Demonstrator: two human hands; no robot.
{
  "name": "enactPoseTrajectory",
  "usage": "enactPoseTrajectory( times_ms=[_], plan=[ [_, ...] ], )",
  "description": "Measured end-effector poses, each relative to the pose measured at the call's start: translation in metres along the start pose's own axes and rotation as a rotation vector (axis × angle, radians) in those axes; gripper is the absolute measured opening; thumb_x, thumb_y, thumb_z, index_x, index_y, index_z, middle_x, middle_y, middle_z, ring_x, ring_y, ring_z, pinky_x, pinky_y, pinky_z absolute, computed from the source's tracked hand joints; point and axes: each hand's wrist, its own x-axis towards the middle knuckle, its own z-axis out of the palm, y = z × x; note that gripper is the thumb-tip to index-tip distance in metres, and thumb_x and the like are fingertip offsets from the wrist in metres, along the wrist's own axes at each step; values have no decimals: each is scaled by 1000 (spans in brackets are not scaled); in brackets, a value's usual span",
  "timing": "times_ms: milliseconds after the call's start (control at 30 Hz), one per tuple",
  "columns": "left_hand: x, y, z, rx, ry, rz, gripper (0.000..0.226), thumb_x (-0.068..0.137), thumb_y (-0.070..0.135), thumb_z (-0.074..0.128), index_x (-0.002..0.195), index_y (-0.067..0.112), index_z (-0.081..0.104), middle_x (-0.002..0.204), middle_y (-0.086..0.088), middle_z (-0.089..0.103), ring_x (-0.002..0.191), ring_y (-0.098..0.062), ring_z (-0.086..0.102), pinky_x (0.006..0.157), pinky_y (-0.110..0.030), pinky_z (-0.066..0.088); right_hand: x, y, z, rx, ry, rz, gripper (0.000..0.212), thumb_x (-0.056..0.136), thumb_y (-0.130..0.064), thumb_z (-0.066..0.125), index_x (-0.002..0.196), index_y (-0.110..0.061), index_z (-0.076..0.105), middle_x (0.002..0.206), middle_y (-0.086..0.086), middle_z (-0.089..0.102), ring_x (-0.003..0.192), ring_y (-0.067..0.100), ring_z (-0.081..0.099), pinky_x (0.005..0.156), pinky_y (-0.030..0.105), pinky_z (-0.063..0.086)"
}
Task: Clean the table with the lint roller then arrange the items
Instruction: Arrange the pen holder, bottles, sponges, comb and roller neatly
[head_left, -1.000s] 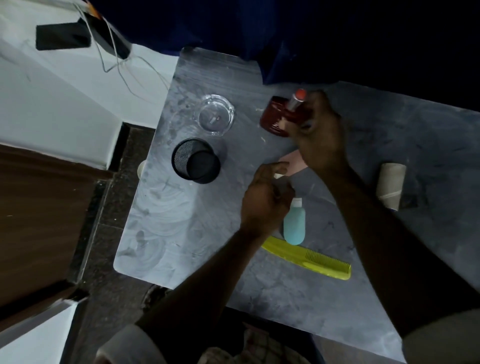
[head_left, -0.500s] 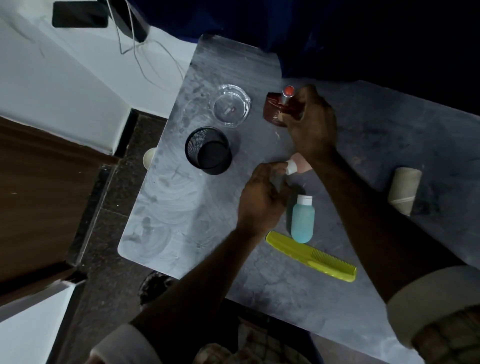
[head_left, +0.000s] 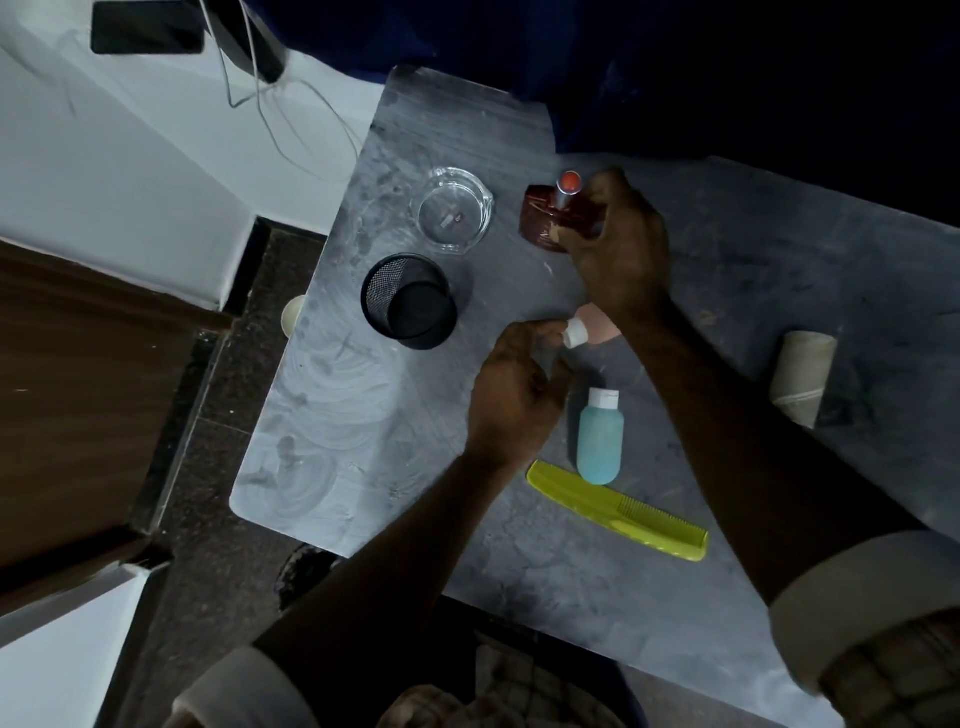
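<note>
1. Over the past second the left hand (head_left: 517, 395) has slid away from the blue bottle (head_left: 600, 439), leaving its white cap and whole body in view, while the pink bottle (head_left: 592, 327) beside it now shows its white cap where only its body showed before
2. The right hand (head_left: 618, 244) stays closed around a dark red bottle (head_left: 550, 218) topped by a silver neck and an orange-red cap, held at the far side of the grey surface (head_left: 363, 415)
3. The left hand has its fingertips at the pink bottle's white cap; whether they pinch it or merely touch it cannot be told
4. The pink bottle lies on its side under the right wrist, mostly hidden by that arm
5. The blue bottle lies flat just beside the left hand, cap pointing away from the person, its base almost touching a yellow-green comb (head_left: 621, 512) that lies slanted near the front edge
6. A pale cylinder (head_left: 802, 376), possibly the lint roller, lies on its side well apart to the right, its surface dull beige; no handle can be made out
7. A clear glass ashtray (head_left: 452, 210) and a black mesh cup (head_left: 410, 301) stand near each other on the left part of the surface, which carries pale swirl marks
</note>
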Motion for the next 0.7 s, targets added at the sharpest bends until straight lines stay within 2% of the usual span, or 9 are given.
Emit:
enactPoseTrajectory(
  times_ms=[167, 267, 300, 367, 433, 467, 500, 600, 700],
  plan=[
    [1, -1, 4, 7, 4, 19, 39, 93, 35, 60, 128, 19, 67, 125, -2, 71, 100, -26, 72, 82, -51, 63, -2, 0, -4, 52, -23, -1, 52, 77, -30, 84, 121, -17, 58, 125, 2, 70, 115, 20, 67, 97, 42, 57],
    [8, 0, 4, 22, 54, 19, 25, 101, 23, 65, 124, 16, 70, 122, -5, 73, 100, -29, 74, 82, -50, 63, -7, 10, -16, 106, -9, 56, 57, 76, -33, 84, 123, -15, 58, 123, 1, 70, 110, 17, 68, 93, 37, 58],
    [12, 2, 3, 44, 86, 38, 23, 101, 21, 65, 123, 15, 71, 121, -7, 74, 104, -30, 74, 86, -49, 63, -10, 18, -22, 116, 4, 86, 54, 79, -31, 82, 123, -12, 58, 122, 4, 70, 109, 19, 68, 93, 39, 58],
    [24, 11, 1, 104, 97, 54, 38, 97, 36, 60, 124, 13, 73, 123, -7, 74, 114, -26, 72, 99, -36, 58, -22, 37, -33, 129, 6, 154, 45, 86, -23, 75, 124, -5, 57, 120, 13, 68, 110, 28, 67, 96, 44, 56],
    [40, 21, 0, 209, 38, 49, 48, 92, 42, 60, 129, 15, 72, 128, -3, 72, 117, -20, 68, 100, -30, 54, -38, 56, -41, 57, 7, 241, 46, 89, -23, 73, 128, -5, 55, 124, 15, 67, 116, 31, 65, 98, 37, 53],
    [48, 25, 1, 266, -4, 48, 46, 91, 39, 67, 132, 17, 70, 130, -2, 70, 117, -20, 68, 100, -34, 56, -46, 63, -42, -2, 6, 289, 50, 88, -26, 74, 131, -7, 54, 128, 14, 66, 119, 31, 63, 95, 31, 50],
    [54, 28, 3, 331, -62, 45, 47, 90, 37, 73, 134, 20, 68, 133, -3, 69, 117, -21, 68, 99, -39, 58, -53, 69, -42, -40, -14, 327, 55, 88, -29, 75, 134, -8, 53, 130, 14, 66, 121, 31, 62, 94, 31, 48],
    [65, 33, 11, 569, -228, 70, 52, 86, 48, 79, 132, 27, 67, 130, -4, 67, 115, -29, 70, 92, -43, 60, -63, 77, -33, -107, -163, 355, 57, 88, -41, 73, 129, -5, 57, 125, 16, 69, 117, 32, 65, 97, 35, 53],
    [63, 30, 17, 676, -246, 120, 51, 85, 49, 80, 129, 27, 66, 130, -4, 66, 116, -30, 70, 89, -43, 59, -66, 74, -26, -46, -158, 362, 56, 85, -40, 76, 126, -5, 60, 125, 14, 69, 116, 32, 66, 97, 43, 54]
  ],
)
